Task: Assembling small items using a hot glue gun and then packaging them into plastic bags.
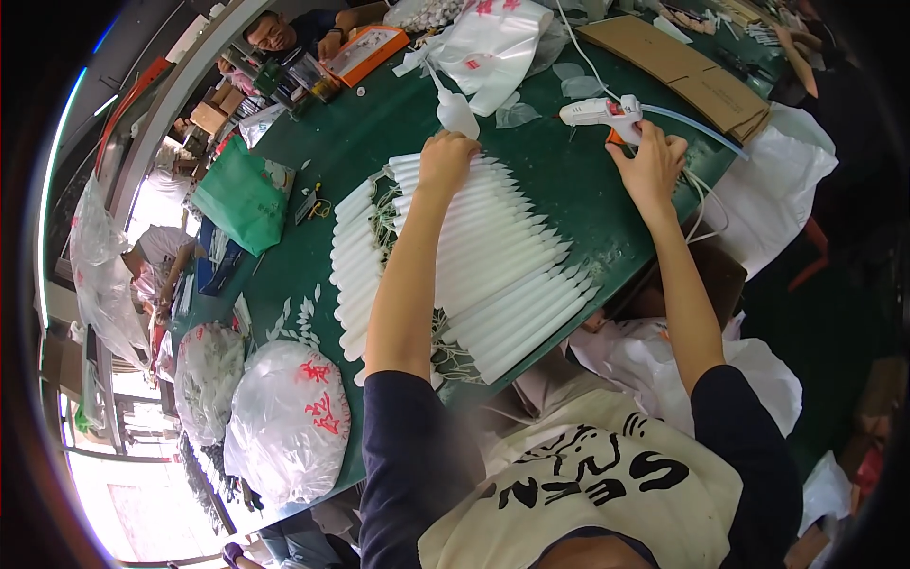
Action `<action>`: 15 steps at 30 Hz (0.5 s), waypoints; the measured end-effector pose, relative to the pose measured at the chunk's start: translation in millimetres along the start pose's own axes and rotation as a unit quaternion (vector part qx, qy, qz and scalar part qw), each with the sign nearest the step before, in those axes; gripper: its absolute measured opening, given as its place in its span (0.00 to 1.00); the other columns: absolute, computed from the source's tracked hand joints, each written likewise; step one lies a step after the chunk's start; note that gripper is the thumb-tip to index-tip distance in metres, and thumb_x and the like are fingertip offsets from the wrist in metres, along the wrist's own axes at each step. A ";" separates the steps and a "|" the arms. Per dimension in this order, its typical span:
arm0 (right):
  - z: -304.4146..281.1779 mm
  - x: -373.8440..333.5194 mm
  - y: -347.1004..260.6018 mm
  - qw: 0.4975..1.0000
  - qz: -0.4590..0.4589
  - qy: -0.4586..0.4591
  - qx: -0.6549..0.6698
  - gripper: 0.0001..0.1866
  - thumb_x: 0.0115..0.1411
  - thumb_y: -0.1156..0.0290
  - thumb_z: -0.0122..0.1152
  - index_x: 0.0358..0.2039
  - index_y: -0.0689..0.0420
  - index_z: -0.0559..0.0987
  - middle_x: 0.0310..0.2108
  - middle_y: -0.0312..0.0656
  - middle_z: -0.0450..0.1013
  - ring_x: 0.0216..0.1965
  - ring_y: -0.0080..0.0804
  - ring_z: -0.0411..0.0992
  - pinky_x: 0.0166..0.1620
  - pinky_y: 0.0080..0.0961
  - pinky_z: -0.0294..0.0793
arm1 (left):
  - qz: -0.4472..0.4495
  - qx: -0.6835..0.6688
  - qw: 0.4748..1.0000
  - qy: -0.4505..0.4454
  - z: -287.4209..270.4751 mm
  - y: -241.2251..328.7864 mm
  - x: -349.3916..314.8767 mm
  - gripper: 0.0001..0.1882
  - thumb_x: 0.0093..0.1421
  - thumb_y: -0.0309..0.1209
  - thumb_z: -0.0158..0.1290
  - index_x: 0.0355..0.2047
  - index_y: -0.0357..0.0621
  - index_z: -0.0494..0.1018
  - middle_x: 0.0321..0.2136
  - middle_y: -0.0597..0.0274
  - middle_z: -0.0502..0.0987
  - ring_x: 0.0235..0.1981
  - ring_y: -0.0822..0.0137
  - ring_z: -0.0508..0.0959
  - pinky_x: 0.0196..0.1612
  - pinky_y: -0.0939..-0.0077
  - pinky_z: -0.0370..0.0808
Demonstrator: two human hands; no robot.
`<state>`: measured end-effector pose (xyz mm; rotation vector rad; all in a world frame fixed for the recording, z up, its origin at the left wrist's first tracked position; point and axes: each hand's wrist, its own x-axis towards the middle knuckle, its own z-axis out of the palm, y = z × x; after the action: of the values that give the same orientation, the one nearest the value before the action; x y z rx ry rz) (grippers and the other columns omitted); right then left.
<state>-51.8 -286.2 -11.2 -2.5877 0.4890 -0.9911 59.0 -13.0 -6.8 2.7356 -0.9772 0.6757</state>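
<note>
White candle-shaped sticks point(493, 256) with pointed tips lie side by side in a long row on the green table, close in front of me. A second row of plain white sticks point(351, 256) lies to their left, with thin wires point(384, 223) between the rows. My left hand point(448, 163) is at the far end of the pointed row, fingers bent and closed; what they pinch is hidden. Just beyond it lies a white squeeze bottle point(457, 112) with a narrow nozzle. To the right, my right hand point(652, 169) grips a white glue gun point(604, 114) with an orange trigger, nozzle pointing left.
Loose flame-shaped white pieces point(303, 318) and a stuffed clear bag point(289, 417) lie left. A green bag point(246, 194) sits farther off. Clear plastic bags point(493, 52) and flat cardboard point(678, 71) lie at the back. A person point(284, 38) sits across, beside an orange box point(365, 49).
</note>
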 end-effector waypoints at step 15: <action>19.4 15.6 15.5 0.983 -0.087 -0.023 0.161 0.20 0.52 0.58 0.59 0.33 0.64 0.75 0.32 0.52 0.72 0.35 0.50 0.69 0.38 0.37 0.68 | -0.265 -0.024 0.964 0.015 -30.9 10.0 6.7 0.20 0.46 0.47 0.57 0.28 0.41 0.74 0.30 0.59 0.77 0.31 0.59 0.76 0.33 0.67 0.72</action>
<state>-30.7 -303.2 -22.4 -2.3812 0.0792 -0.9713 46.1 -15.5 23.7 2.7439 -0.2177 0.5779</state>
